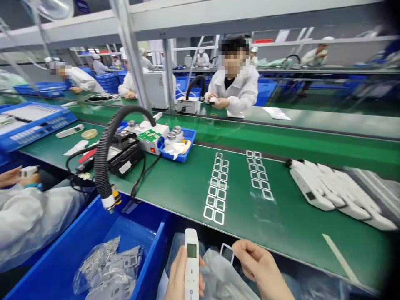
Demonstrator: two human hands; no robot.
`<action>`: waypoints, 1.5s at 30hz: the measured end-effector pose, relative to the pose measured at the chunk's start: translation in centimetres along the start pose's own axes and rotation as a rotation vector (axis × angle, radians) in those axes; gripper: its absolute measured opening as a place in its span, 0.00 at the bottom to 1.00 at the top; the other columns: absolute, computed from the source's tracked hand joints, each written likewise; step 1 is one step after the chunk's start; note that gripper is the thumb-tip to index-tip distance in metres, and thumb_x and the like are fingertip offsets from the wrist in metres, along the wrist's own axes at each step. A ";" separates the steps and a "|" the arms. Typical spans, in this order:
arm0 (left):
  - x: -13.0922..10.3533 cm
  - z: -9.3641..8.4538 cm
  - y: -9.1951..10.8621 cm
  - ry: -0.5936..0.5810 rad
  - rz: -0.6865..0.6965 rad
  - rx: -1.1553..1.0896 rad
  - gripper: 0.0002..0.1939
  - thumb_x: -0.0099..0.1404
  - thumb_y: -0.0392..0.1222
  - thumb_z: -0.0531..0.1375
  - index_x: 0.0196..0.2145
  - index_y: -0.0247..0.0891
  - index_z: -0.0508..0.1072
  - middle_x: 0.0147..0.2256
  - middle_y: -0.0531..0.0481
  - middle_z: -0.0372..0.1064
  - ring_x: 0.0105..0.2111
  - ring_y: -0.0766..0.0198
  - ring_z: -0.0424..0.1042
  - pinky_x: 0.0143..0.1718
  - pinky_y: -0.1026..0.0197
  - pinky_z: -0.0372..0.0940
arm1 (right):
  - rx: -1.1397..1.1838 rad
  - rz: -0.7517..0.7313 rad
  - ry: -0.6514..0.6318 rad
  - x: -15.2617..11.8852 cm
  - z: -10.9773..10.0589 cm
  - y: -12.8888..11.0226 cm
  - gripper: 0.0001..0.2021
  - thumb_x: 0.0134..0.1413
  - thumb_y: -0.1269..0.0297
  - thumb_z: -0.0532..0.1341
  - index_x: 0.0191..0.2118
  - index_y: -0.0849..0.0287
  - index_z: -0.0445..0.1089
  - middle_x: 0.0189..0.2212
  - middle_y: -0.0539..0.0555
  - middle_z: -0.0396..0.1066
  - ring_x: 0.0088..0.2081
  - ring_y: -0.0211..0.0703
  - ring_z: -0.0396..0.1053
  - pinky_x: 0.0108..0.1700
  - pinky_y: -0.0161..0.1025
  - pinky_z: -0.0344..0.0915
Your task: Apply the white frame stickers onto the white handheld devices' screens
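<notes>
My left hand (178, 275) was closed around the white handheld device (191, 271), thumb along its left side and fingertips wrapping round the right. My right hand (262, 266) reached in from the lower right, thumb and forefinger pinched shut on the right edge of a thin white frame (222, 249), the other fingers curled beneath.

The device sat low in my view, just off the near edge of the bench, its long axis running almost straight away from me. Its rounded end pointed toward the bench and its dark screen (191, 250) faced up at my camera. The frame hung tilted to the right of it, apart from it, its opening clear.

Past my hands, on the green bench (181, 189), more frames lay in a long double column (220, 194) and a shorter group (258, 172). White devices (328, 189) lay side by side farther right. To my left, a blue bin (153, 246) held bagged parts (109, 271), with a black hose (101, 162) arching above. Across the bench, a person in white (236, 85) held a small object.
</notes>
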State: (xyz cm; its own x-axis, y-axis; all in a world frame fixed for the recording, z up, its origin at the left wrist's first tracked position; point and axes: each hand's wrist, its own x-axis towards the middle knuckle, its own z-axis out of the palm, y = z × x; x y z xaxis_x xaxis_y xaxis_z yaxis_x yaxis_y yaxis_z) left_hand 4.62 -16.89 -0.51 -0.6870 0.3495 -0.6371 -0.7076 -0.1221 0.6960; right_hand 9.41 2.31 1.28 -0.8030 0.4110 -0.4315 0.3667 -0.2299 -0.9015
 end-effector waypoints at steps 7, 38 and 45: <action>-0.2 1.6 -1.0 -0.136 -0.047 0.131 0.36 0.56 0.74 0.52 0.34 0.33 0.74 0.17 0.47 0.70 0.17 0.64 0.66 0.21 0.64 0.61 | 0.248 0.194 -0.003 -0.3 -1.8 0.3 0.15 0.39 0.55 0.68 0.22 0.59 0.65 0.11 0.38 0.46 0.16 0.26 0.37 0.18 0.30 0.34; -0.3 3.3 -1.3 -0.213 -0.206 0.041 0.36 0.54 0.70 0.58 0.37 0.29 0.75 0.19 0.45 0.72 0.16 0.65 0.68 0.19 0.66 0.57 | 0.311 0.239 -0.039 -1.3 -0.8 -1.6 0.12 0.39 0.59 0.66 0.21 0.60 0.65 0.11 0.39 0.48 0.16 0.25 0.38 0.19 0.30 0.36; -0.2 3.3 -1.3 -0.218 -0.209 0.055 0.37 0.54 0.72 0.57 0.37 0.29 0.75 0.19 0.45 0.73 0.17 0.65 0.68 0.19 0.66 0.56 | 0.292 0.219 -0.058 -1.3 -0.8 -1.3 0.14 0.40 0.57 0.68 0.22 0.60 0.65 0.11 0.38 0.47 0.16 0.26 0.38 0.19 0.30 0.36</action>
State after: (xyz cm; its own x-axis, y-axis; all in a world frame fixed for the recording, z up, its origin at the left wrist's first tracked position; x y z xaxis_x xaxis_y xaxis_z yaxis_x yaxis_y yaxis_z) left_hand 6.18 -13.69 -0.20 -0.4714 0.5533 -0.6868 -0.8160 0.0217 0.5776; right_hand 10.33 2.80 2.98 -0.7486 0.2750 -0.6033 0.3903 -0.5527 -0.7363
